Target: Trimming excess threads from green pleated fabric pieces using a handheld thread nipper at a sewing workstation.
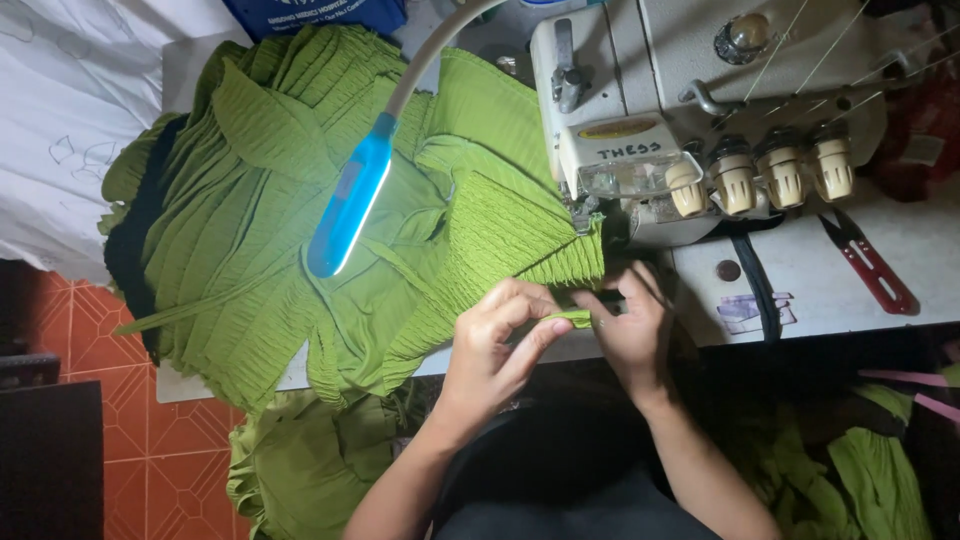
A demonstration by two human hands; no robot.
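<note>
I log both hands — left hand (497,335), right hand (632,325) — pinched shut on a narrow green pleated fabric strip (572,317). It sits at the white counter (840,270) edge, below the grey overlock sewing machine (690,110) — bulk of green pleated cloth (290,200) heaped left.

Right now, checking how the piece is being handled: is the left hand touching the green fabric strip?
Touching. The head view shows the left hand pinching the narrow green fabric strip between thumb and fingertips, while the right hand grips its other end.

We have one view only: head cam, looking steeply down from close above the tabletop (840,280), sewing machine (690,110) at top right, floor (150,450) visible lower left.
</note>
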